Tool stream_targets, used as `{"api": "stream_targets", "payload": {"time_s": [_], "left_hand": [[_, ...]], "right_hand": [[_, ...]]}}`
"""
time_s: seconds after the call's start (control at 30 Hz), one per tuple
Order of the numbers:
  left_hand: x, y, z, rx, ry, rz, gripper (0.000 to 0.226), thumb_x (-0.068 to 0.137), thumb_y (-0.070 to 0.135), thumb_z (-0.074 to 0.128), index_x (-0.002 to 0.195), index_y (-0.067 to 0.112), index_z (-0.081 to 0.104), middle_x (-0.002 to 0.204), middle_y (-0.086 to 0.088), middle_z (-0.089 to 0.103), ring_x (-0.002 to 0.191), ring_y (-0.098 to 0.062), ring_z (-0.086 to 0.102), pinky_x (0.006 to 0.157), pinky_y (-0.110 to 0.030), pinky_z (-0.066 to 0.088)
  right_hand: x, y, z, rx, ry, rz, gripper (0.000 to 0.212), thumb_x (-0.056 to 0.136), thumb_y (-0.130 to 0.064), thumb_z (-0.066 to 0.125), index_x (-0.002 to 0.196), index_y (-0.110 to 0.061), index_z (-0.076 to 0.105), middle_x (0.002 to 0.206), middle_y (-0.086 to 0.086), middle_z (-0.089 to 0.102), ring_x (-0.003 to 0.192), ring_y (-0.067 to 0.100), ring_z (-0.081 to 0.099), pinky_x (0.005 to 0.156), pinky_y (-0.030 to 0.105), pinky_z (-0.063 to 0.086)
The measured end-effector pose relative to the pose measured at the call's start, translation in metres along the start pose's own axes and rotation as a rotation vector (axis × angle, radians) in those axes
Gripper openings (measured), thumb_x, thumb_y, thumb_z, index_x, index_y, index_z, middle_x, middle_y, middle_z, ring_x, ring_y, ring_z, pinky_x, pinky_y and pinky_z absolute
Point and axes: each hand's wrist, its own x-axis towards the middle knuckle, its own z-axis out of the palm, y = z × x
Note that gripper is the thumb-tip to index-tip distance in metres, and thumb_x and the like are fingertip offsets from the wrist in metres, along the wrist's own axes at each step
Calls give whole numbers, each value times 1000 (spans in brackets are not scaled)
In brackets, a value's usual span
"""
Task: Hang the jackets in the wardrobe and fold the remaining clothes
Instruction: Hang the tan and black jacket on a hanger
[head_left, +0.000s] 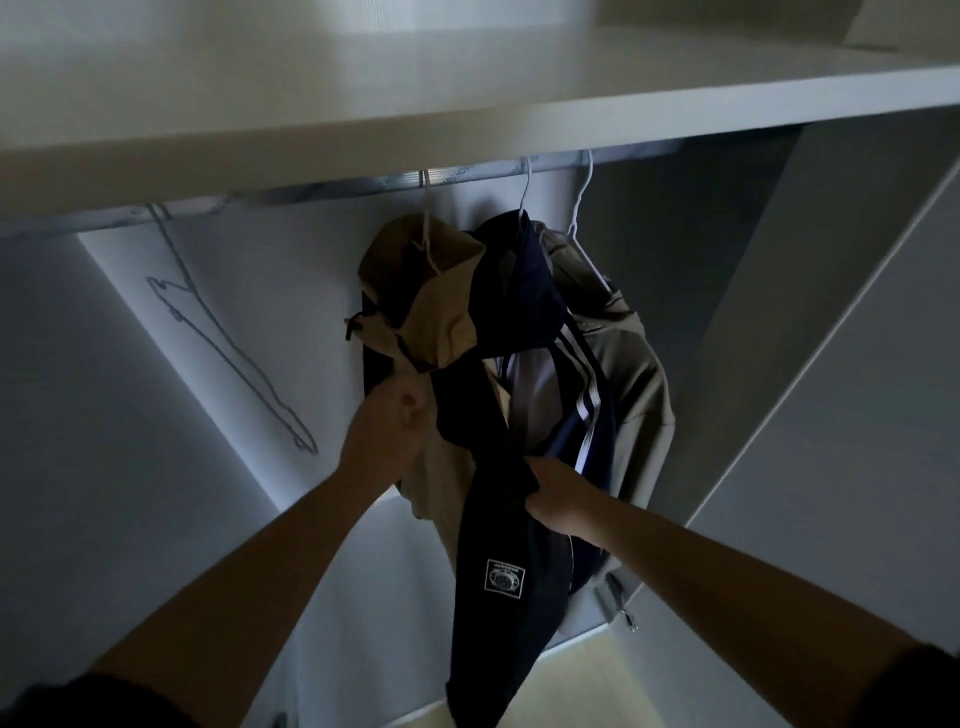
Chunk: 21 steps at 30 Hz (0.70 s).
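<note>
Inside a dim white wardrobe (156, 338), a silver metal rail (467, 179) runs beneath a white top shelf (467, 104). At the rail's middle, a navy jacket with white sleeve stripes (535, 291) hangs from a white hanger. The right hand (558, 499) grips a fold of its dark front, low below the rail. Just left of it on the rail hangs a tan hooded jacket (447, 317); the left hand (387, 415) is curled round its front edge. A grey-green jacket (639, 384) hangs rightmost, and an empty wire hanger (236, 358) hangs near the rail's left end.
</note>
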Motion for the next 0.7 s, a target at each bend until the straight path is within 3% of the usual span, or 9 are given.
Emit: {"api": "stream_targets", "payload": {"time_s": [0.17, 0.23, 0.33, 0.37, 0.43, 0.5, 0.57, 0.63, 0.7], "left_hand": [[-47, -2, 38, -76, -628, -63, 20, 90, -1, 54, 88, 19, 53, 77, 4, 53, 69, -6, 50, 60, -9, 39], [-60, -6, 50, -118, -716, -112, 25, 90, 9, 60, 80, 26, 46, 72, 7, 53, 67, -3, 51, 64, -11, 42], [-66, -10, 61, -198, -739, -139, 14, 92, 6, 57, 86, 18, 55, 90, -9, 66, 91, -22, 65, 90, -34, 50], [-66, -11, 65, -203, -754, -123, 15, 92, 1, 54, 91, 15, 57, 96, -12, 66, 97, -25, 64, 93, -33, 49], [-68, -8, 71, -213, -793, -109, 26, 91, -10, 45, 105, 8, 59, 106, -16, 64, 96, -18, 60, 85, -17, 48], [-71, -1, 81, -238, -844, -121, 36, 90, -15, 37, 118, -2, 56, 109, -17, 61, 89, -9, 59, 68, -4, 44], [-70, -1, 82, -253, -865, -118, 38, 90, -16, 33, 122, -8, 52, 112, -18, 59, 88, -8, 58, 62, -2, 43], [-72, -2, 82, -273, -876, -138, 39, 90, -18, 31, 124, -12, 49, 115, -20, 57, 96, -16, 59, 59, -2, 43], [-73, -2, 81, -288, -874, -195, 40, 90, -18, 30, 124, -10, 50, 121, -21, 57, 110, -26, 57, 57, -2, 41]], "right_hand": [[-16, 24, 17, 108, 88, 114, 57, 81, -1, 55, 135, -17, 45, 102, 8, 63, 91, 22, 62, 66, 20, 44], [-25, 42, 33, 61, 143, 174, 76, 75, -13, 65, 143, -21, 31, 118, 11, 59, 105, 28, 59, 77, 29, 49], [-41, 64, 56, 41, 259, 316, 110, 68, -29, 78, 152, -25, 8, 148, 10, 35, 131, 33, 40, 103, 41, 42], [-45, 68, 64, 68, 303, 348, 116, 67, -31, 80, 153, -25, 3, 153, 8, 26, 136, 34, 33, 107, 44, 38], [-49, 70, 80, 187, 406, 345, 120, 64, -28, 82, 152, -26, 0, 152, 10, 25, 135, 34, 35, 105, 47, 40], [-50, 75, 94, 317, 532, 324, 111, 66, -26, 80, 150, -28, 8, 137, 10, 46, 119, 33, 52, 93, 47, 50], [-46, 75, 105, 299, 586, 417, 81, 75, -31, 72, 143, -26, 29, 117, 7, 62, 103, 32, 62, 84, 42, 53], [-44, 77, 106, 161, 563, 511, 38, 84, -29, 63, 120, -19, 58, 107, 8, 68, 99, 31, 63, 78, 34, 51], [-45, 78, 104, 116, 505, 480, 19, 88, -26, 60, 99, -14, 68, 100, 10, 70, 96, 31, 64, 72, 29, 47]]}}
